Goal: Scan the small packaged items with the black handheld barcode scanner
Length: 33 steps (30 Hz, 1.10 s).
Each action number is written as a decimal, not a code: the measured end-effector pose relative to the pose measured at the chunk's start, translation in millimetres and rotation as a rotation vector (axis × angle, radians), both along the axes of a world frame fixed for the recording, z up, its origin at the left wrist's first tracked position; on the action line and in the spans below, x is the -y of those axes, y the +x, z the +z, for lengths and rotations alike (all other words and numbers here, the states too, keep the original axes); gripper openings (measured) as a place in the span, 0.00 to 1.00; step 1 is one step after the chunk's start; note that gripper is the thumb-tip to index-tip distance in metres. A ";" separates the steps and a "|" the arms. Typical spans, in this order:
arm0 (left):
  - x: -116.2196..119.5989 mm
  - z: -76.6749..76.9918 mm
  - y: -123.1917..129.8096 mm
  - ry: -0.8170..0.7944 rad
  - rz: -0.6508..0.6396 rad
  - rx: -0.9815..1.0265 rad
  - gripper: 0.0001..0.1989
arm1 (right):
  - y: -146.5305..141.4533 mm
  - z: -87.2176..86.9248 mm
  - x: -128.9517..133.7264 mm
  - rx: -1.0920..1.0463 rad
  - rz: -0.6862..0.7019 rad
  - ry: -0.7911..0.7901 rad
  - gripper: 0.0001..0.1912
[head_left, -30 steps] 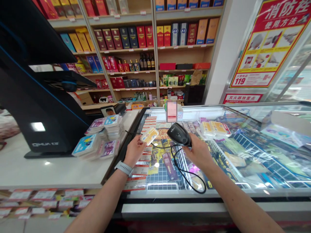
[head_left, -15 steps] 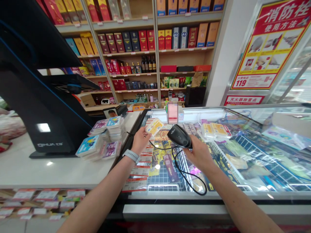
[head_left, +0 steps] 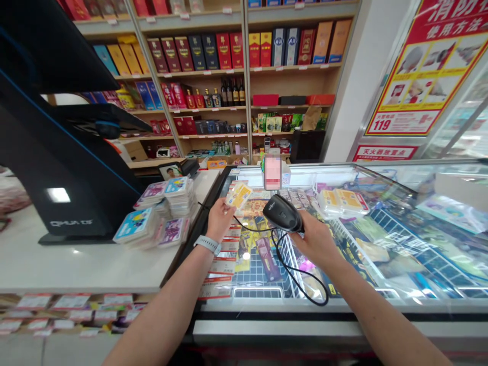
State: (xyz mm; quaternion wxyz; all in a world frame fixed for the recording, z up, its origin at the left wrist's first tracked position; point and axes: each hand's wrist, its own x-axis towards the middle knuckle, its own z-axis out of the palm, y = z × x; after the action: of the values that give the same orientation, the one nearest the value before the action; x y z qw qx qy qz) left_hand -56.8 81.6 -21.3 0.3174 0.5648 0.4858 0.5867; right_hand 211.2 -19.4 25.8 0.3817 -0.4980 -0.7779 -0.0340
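Observation:
Between the thumb and fingers of my left hand (head_left: 220,219) is a flat yellow-and-white packet (head_left: 240,195), tilted above the glass-topped freezer (head_left: 244,308). My right hand (head_left: 317,239) is wrapped round a black barcode scanner (head_left: 282,212), its head pointing left toward the packet. The scanner's black cable (head_left: 292,272) loops over the glass below it. Right of the scanner, more yellow packets (head_left: 343,201) lie stacked on the glass. On the white counter to my left stand piles of similar packets with blue (head_left: 133,224) and purple (head_left: 173,231) labels.
A black register terminal (head_left: 72,173) rises on the left of the counter (head_left: 41,267). Beyond the freezer are shelves of boxes and bottles (head_left: 206,73). An open carton (head_left: 457,203) sits on the glass at right. A blurred pink patch (head_left: 273,173) stands at the freezer's back edge.
The view has tipped slightly downward, so the shelves sit higher. My left hand and its packet have shifted a little left; both hands keep their hold.

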 end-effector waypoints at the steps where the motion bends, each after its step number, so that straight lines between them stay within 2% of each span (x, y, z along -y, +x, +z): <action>1: 1.0 0.8 -1.2 -0.009 0.004 0.010 0.17 | -0.5 0.1 0.2 0.001 0.002 -0.004 0.09; 9: 3.2 -1.2 1.8 -0.015 -0.047 0.095 0.16 | -2.3 -1.4 -0.1 0.048 -0.023 -0.039 0.08; 26: -2.7 -9.2 1.9 -0.008 -0.060 0.126 0.15 | -3.1 -0.8 0.2 0.067 -0.024 -0.050 0.07; 33: -2.3 -8.2 2.4 -0.015 -0.055 0.122 0.13 | -2.4 -3.0 0.2 0.068 -0.015 -0.063 0.08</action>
State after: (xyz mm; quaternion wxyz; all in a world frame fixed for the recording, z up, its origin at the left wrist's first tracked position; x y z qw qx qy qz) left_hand -54.4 83.9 -29.5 0.3664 0.5390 0.4542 0.6074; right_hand 208.9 -19.6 22.8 0.3389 -0.5140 -0.7874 -0.0295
